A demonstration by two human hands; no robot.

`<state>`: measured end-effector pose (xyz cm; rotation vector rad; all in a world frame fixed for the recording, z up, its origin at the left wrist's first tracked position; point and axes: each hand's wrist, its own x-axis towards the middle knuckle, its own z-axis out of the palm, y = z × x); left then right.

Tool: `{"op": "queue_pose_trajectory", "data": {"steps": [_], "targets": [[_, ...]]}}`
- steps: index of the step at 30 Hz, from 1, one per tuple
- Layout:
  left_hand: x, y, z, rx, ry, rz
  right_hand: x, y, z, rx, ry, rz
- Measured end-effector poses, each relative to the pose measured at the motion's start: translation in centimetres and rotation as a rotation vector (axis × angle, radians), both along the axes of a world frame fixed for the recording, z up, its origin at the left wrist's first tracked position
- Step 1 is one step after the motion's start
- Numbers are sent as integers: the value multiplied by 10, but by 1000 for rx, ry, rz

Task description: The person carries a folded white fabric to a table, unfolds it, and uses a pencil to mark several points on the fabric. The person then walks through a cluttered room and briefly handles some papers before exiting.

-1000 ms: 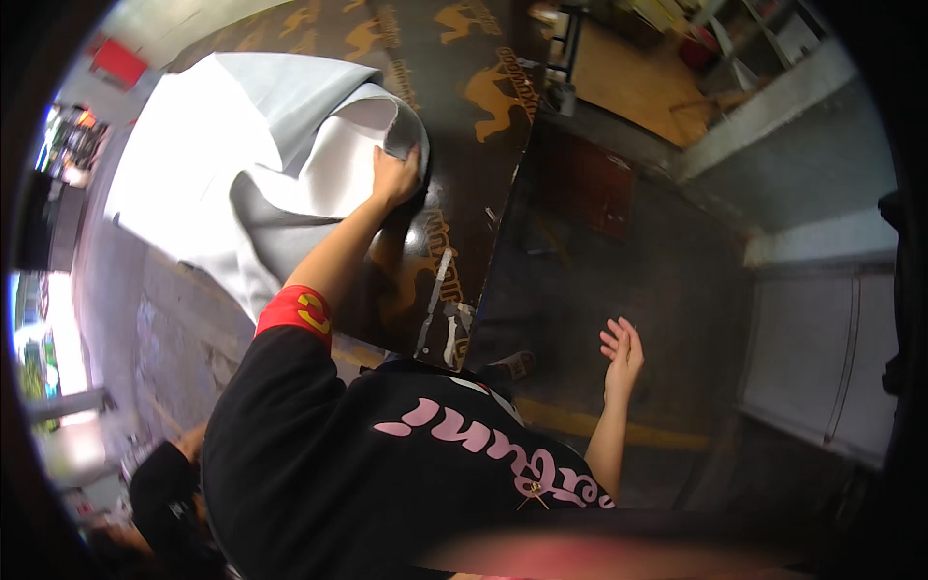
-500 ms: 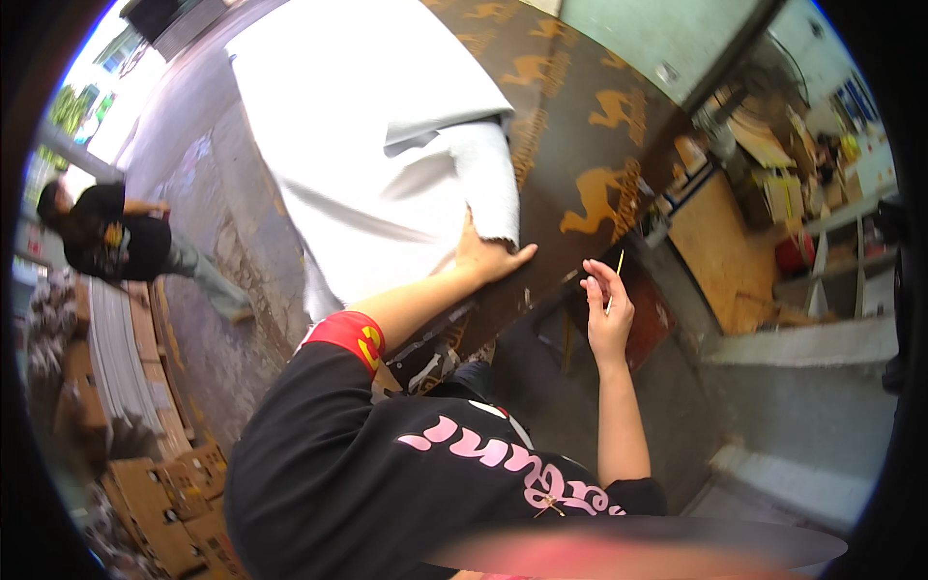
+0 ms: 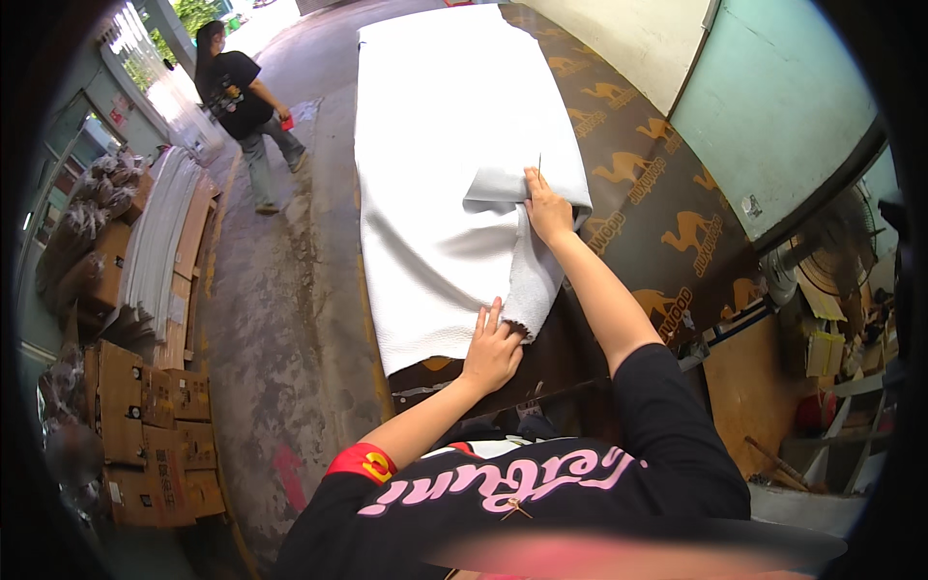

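Observation:
A large white leather sheet [image 3: 435, 106], grainy on its face, lies over the brown printed board table. Near its right edge the sheet is folded and rumpled, and a greyish fuzzy underside [image 3: 529, 293] shows there. My left hand [image 3: 493, 353] rests on the near end beside this fold, fingers stretched out over the leather. Farther off, my right hand [image 3: 549, 209] is on the raised fold near the right edge. A thin stick-like tool [image 3: 540, 162] pokes up from its pinched fingers; its exact kind is too small to make out.
The tabletop [image 3: 691, 232] carries orange camel prints. On the left a person [image 3: 242, 101] in a black shirt stands on the concrete floor [image 3: 280, 387]. Stacked cartons [image 3: 155, 445] and long white strips [image 3: 164, 242] line that side. A fan [image 3: 822, 246] stands at the right.
My right hand has moved from beside the table onto the sheet's fold, still holding the thin tool. My left hand remains on the near end. The view has turned.

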<state>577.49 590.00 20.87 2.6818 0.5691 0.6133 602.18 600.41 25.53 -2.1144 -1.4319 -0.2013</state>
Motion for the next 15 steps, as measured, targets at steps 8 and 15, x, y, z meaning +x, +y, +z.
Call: {"op": "queue_pose_trajectory", "data": {"steps": [8, 15], "targets": [[11, -22, 90, -458, -63, 250, 206, -5, 54, 799, 764, -115], [93, -101, 97, -148, 61, -278, 426, -185, 78, 1417, 991, -284]]}}
